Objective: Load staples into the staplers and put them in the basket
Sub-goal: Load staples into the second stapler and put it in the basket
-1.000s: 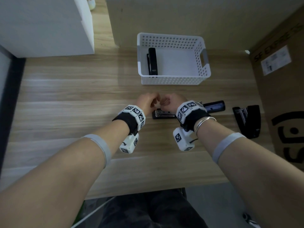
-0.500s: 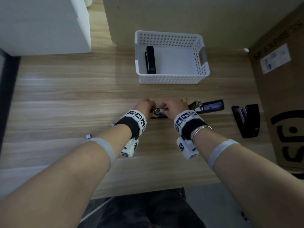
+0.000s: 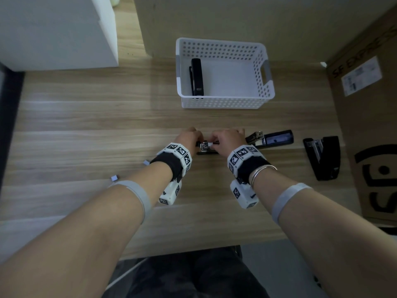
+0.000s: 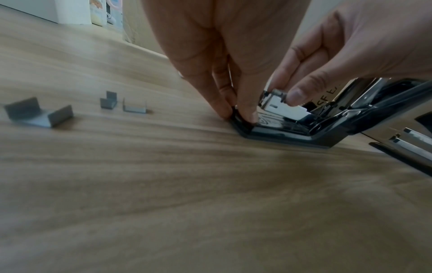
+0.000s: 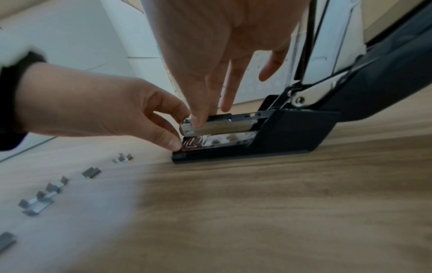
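- Fingertips [image 4: 247, 116] of the left hand [image 3: 189, 137] pinch the front end of the open stapler's [image 3: 207, 150] black base, thumb and forefinger pressed close together against it.
- Right hand [image 3: 227, 138] fingers curl down onto the metal staple channel [image 5: 217, 126]; thumb and forefinger pinch its front end, where a white piece [image 4: 287, 109] sits, while the remaining fingers hang loosely spread.
- The open stapler lies on the wooden table [image 3: 86, 136] between the two hands, its black lid [image 3: 277, 137] swung back flat toward 3 o'clock.
- Loose staple strips [image 4: 38, 113] lie on the table at about 8 o'clock from the hands; more short pieces [image 5: 91, 172] trail off in a row in the right wrist view.
- A second black stapler [image 3: 323, 157] lies on the table farther out at 3 o'clock, near a cardboard box [image 3: 369, 104].
- The white perforated basket [image 3: 223, 102] stands at about 1 o'clock, well apart from the hands, with one closed black stapler [image 3: 196, 77] lying along its left wall.
- A white cabinet [image 3: 58, 31] fills the 10 o'clock corner.
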The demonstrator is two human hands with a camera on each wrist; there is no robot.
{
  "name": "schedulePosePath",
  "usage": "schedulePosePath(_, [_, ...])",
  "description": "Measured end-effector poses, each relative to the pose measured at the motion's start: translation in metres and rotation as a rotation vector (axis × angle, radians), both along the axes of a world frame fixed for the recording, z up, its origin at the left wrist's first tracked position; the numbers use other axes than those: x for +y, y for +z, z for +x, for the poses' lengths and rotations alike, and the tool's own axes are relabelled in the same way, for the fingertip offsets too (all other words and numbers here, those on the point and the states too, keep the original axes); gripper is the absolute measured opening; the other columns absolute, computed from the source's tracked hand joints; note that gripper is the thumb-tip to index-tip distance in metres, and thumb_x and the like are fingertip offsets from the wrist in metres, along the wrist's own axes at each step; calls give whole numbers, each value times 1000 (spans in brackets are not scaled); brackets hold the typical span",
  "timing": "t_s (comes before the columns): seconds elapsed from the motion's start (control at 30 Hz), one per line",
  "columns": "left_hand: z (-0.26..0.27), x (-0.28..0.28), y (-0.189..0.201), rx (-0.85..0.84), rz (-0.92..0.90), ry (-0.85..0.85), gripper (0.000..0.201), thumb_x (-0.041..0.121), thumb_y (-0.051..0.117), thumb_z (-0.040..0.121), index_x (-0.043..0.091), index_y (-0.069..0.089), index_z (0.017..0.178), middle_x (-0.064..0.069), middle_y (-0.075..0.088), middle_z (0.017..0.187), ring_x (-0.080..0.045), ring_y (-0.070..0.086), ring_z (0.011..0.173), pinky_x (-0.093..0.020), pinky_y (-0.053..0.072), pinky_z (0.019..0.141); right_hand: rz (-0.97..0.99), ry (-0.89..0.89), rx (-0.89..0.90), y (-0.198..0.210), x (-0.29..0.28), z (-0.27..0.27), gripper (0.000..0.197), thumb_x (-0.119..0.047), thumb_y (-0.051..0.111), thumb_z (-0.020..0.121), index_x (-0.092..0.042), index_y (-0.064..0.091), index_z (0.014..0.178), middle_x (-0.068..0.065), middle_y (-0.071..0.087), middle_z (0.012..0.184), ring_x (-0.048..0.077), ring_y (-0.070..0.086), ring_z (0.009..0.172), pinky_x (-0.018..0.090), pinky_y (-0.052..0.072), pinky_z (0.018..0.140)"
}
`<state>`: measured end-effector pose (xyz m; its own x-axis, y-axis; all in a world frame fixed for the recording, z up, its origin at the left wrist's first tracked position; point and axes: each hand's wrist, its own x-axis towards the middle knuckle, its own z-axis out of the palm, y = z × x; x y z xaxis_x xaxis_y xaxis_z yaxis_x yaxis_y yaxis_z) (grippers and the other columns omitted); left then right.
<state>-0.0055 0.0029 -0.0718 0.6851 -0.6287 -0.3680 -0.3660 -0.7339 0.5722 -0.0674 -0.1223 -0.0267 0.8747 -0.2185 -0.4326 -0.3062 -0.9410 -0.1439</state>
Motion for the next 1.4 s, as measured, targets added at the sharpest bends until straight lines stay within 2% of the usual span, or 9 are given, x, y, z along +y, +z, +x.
schedulePosePath(0.2, [1, 1, 0, 2, -6, 1, 29, 7, 68, 76, 5, 64, 104, -16, 58, 113, -31, 58, 102, -33, 47, 86, 5, -6, 36, 2, -1, 4, 19, -33, 60, 90, -30, 66, 108, -7, 68, 114, 18, 56, 114, 38, 25, 101])
schedulePosePath(0.33, [1, 0, 0, 7, -5, -5, 29, 8, 69, 76, 5, 63, 105, -16, 58, 113, -32, 59, 102, -36, 50, 89, 3, 33, 36, 3, -1, 3, 20, -33, 58, 92, -30, 66, 110, -6, 68, 114, 18, 57, 113, 39, 25, 102])
schedulePosePath(0.6, [2, 0, 0, 14, -16, 1, 29, 9, 69, 76, 4, 63, 104, -16, 58, 113, -32, 59, 101, -36, 48, 88, -27, 62, 9, 3, 0, -1, 19, -37, 56, 93, -31, 67, 107, -7, 69, 108, 17, 58, 109, 40, 28, 100])
schedulePosePath(0.83, [1, 0, 0, 9, -11, 0, 31, 6, 68, 75, 4, 63, 106, -17, 58, 114, -32, 58, 102, -33, 47, 87, 55, -38, 64, 6, -1, 6, 18, -38, 57, 92, -32, 71, 102, -5, 70, 106, 19, 57, 109, 39, 28, 100])
schedulePosePath(0.93, [1, -1, 0, 8, 2, 1, 32, 3, 68, 75, 5, 63, 106, -16, 57, 115, -32, 57, 103, -34, 47, 89, 45, -38, 92, 4, 2, 12, 18, -33, 57, 92, -27, 71, 102, -3, 70, 107, 22, 57, 111, 40, 30, 101])
schedulePosePath(1.1, [-1, 0, 2, 15, -4, -12, 29, 2, 68, 75, 5, 63, 103, -15, 57, 113, -32, 57, 102, -34, 46, 88, -99, 8, 105, 9, -6, 11, 19, -15, 58, 91, -13, 71, 106, 12, 67, 111, 29, 58, 112, 33, 46, 93])
schedulePosePath(1.23, [4, 10, 11, 55, 15, -12, 26, 3, 55, 83, 8, 62, 108, -16, 56, 118, -34, 56, 106, -36, 46, 93, -161, 25, 125, 18, -8, 6, 29, -5, 51, 91, -6, 65, 116, 23, 54, 129, 35, 48, 124, 38, 42, 101])
schedulePosePath(1.33, [17, 35, 18, -5, 94, -22, 39, -9, 46, 82, 9, 58, 114, -13, 57, 120, -33, 58, 106, -33, 46, 89, -117, -5, 88, 20, -3, 8, 30, -8, 50, 91, -10, 67, 115, 19, 58, 128, 33, 45, 127, 38, 40, 105])
schedulePosePath(1.4, [26, 57, 21, -10, 170, -38, 37, -9, 50, 80, 7, 57, 113, -14, 58, 120, -32, 57, 106, -33, 46, 88, -102, -1, 62, 22, 2, 8, 28, -11, 49, 93, -12, 69, 112, 12, 64, 120, 30, 46, 125, 38, 39, 103])
